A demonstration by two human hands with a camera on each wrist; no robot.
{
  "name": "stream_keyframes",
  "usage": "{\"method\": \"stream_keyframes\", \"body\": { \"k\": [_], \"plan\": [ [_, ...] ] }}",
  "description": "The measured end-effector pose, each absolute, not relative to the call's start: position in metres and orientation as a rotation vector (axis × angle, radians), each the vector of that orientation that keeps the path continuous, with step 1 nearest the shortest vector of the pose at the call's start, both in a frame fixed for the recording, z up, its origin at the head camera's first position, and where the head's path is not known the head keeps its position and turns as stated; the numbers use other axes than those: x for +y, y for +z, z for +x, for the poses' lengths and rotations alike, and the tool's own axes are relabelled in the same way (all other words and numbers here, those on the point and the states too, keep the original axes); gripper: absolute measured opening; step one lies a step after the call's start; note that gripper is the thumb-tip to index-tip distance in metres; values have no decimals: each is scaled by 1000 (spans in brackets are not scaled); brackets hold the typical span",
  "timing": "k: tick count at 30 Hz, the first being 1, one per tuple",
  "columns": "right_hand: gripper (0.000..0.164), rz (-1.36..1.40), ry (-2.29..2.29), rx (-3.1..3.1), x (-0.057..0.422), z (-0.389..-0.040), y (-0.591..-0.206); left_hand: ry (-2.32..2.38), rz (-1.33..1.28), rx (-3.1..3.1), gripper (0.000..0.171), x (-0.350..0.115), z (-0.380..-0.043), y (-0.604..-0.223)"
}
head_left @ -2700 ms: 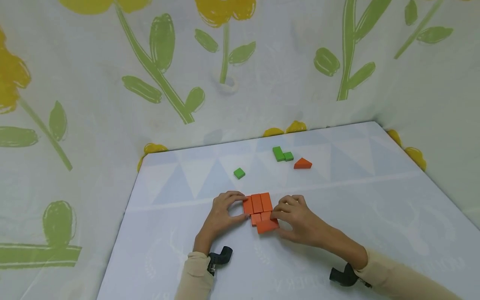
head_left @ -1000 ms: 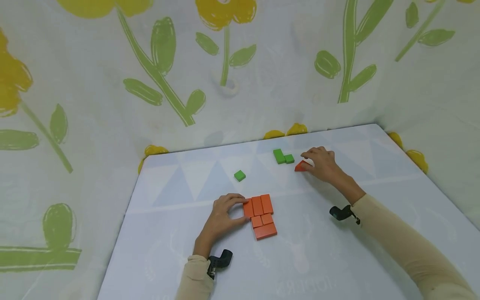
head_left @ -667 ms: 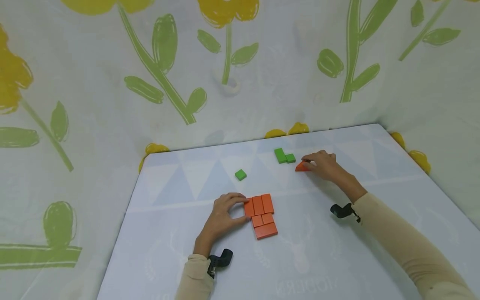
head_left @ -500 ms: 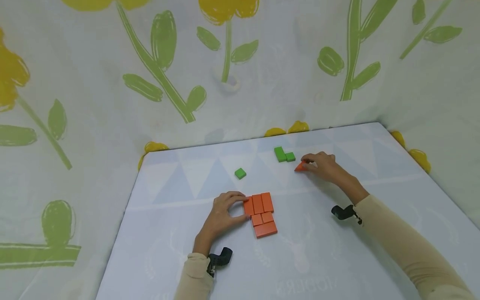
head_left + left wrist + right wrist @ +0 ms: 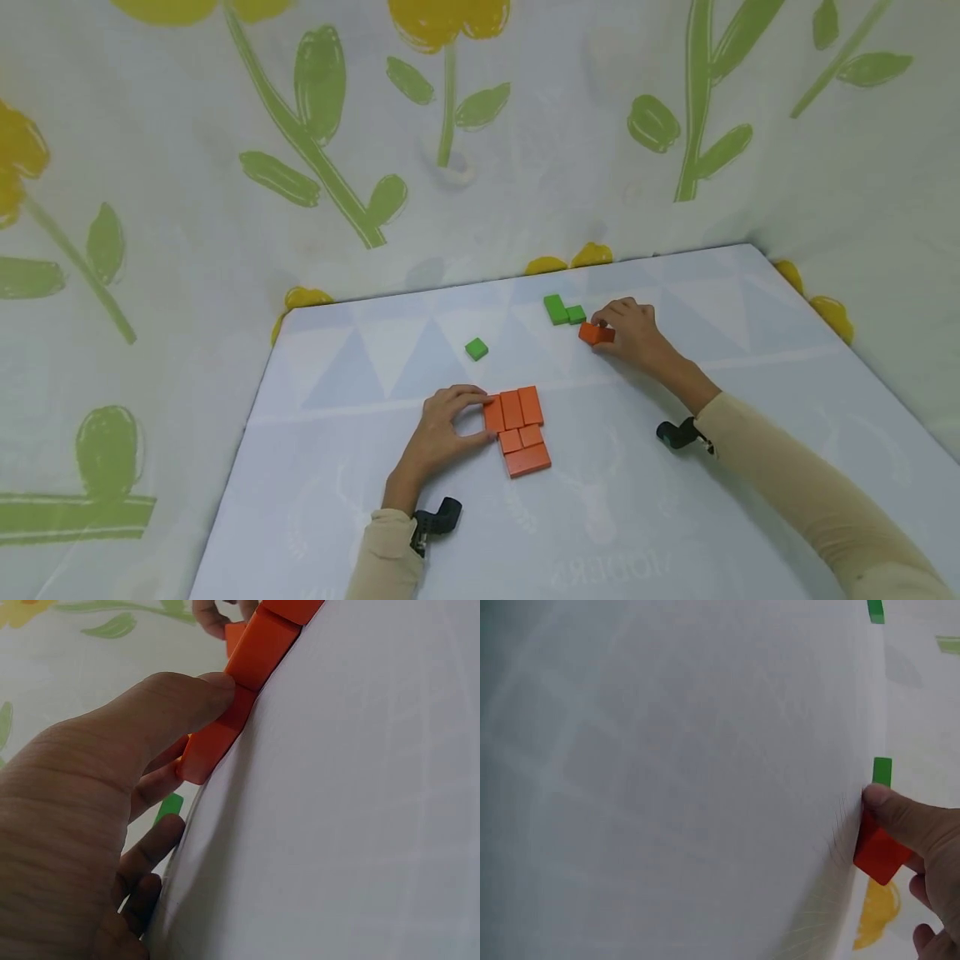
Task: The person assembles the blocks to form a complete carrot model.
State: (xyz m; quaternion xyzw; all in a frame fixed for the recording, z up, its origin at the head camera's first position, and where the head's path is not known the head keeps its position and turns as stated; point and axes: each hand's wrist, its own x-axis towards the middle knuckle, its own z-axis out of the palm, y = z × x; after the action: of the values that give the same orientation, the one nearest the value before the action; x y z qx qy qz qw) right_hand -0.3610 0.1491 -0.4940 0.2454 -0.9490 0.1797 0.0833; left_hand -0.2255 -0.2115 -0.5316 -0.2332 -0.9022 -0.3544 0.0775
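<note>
In the head view, several orange blocks (image 5: 531, 406) lie edge to edge on the table: three upright oblongs on top, two small squares under them, and a wide oblong (image 5: 528, 461) at the bottom. My left hand (image 5: 441, 433) pinches the leftmost orange block (image 5: 492, 413) by its ends, thumb at the near end and a fingertip at the far one. Farther back, my right hand (image 5: 633, 333) grips a red-orange triangular block (image 5: 591, 334) between thumb and fingers, which partly cover it. The right wrist view shows the thumb across that red-orange block (image 5: 881, 851).
Two green blocks (image 5: 556, 309) sit together just left of the right hand. A lone green square (image 5: 476, 348) lies beyond the orange group. The table's back edge (image 5: 450, 287) meets a flower-printed curtain (image 5: 525, 183).
My right hand left the lower orange blocks, reached back right and took hold of the triangular block, which has turned and shifted slightly left. The left hand stays at the leftmost block.
</note>
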Motion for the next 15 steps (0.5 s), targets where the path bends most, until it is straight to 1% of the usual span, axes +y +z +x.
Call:
{"method": "stream_keyframes", "body": {
  "k": [6,9,12,15],
  "plan": [
    [42,835,541,-2789,150,-349,-493,-1040,-676,-2731,49,-211,-222,-533],
    [36,874,595,-2741,151,-346,-491,-1043,-659,-2737,49,-211,-223,-531],
    [33,861,601,-2736,153,-344,-491,-1052,-665,-2737,49,-211,-225,-530],
    [35,809,596,-2768,154,-343,-492,-1058,-671,-2738,49,-210,-226,-530]
  ]
}}
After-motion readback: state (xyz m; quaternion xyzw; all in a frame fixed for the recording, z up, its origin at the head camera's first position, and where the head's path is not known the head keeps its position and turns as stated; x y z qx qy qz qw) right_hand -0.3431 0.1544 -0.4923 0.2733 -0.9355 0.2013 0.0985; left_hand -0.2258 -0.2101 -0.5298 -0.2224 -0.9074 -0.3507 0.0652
